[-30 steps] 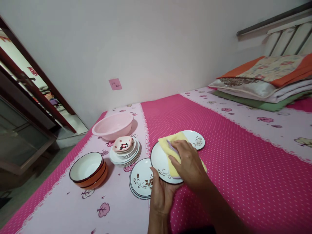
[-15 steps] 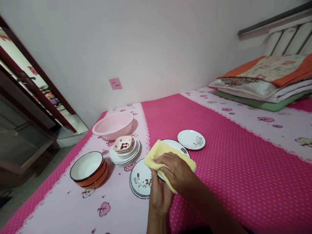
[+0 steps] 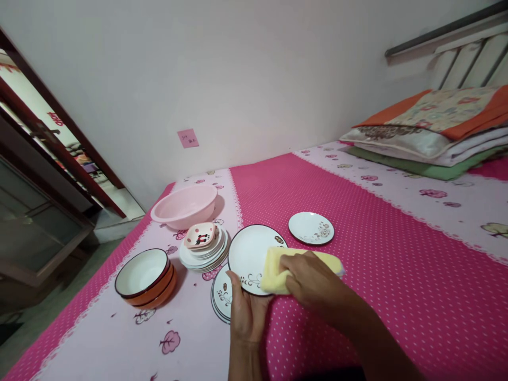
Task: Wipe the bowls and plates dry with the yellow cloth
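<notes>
My left hand grips the near rim of a white plate with a dark edge and brown floral print, holding it tilted above the bed. Pressed against the plate's right side is a folded yellow cloth, which my right hand holds with closed fingers. Under the held plate, a stack of similar plates lies on the sheet. A small white plate lies alone on the pink dotted sheet beyond my right hand.
To the left stand orange-sided bowls, a stack of white saucers topped by a small pink dish, and a pink basin. Folded bedding lies at the far right. The bed edge drops off at the left.
The cloth slid from the plate's top to its left and now to its right side. The plate shifted left and tilted more toward me, still in my left hand.
</notes>
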Demonstrator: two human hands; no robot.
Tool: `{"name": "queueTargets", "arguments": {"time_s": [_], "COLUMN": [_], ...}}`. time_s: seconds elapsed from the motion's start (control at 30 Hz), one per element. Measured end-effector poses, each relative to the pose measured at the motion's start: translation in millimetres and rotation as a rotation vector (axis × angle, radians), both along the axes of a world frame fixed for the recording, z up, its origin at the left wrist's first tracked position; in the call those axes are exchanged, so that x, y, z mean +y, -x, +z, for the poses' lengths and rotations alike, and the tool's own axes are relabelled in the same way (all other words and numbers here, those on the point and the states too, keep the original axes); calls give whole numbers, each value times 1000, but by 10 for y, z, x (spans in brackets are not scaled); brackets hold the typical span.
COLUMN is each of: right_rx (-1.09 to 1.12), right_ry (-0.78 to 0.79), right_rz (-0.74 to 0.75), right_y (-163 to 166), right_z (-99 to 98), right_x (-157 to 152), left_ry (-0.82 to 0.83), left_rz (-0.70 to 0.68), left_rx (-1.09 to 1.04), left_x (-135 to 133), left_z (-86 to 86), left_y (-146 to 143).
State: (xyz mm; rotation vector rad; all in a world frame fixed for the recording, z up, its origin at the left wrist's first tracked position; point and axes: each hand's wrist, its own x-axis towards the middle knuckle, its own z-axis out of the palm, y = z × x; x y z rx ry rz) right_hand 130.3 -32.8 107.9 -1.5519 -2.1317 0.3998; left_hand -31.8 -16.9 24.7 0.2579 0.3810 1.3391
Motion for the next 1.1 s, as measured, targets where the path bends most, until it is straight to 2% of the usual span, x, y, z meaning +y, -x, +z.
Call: {"name": "queueTargets", "arguments": {"time_s": [0.17,0.27,0.4,0.6,0.77,0.97,1.1], "right_rx": [-4,-13,39,367,615,843,911], "right_ry": [68,63,110,155,293,420,453], "right_rz": [-373,-443,-359,-49,109,57,27], "right_y": [-169,-259,-315,-251,-98,48,54], "right_z": [16,-36,-121,-184,-284,-418,-500], "right_x": [219,275,248,228,290,368,410], "left_ry": [17,35,6,1,-22,-43,-35], "left_rz": [94,134,166,138,136,125,101], "left_rx": [52,60,68,66,35,24,22], "left_x": [-22,-33,-27,-28,-7,18,9], "left_z": [98,110,100,122,75,-20,20], "left_y": [39,71,104,107,66,26,20]}}
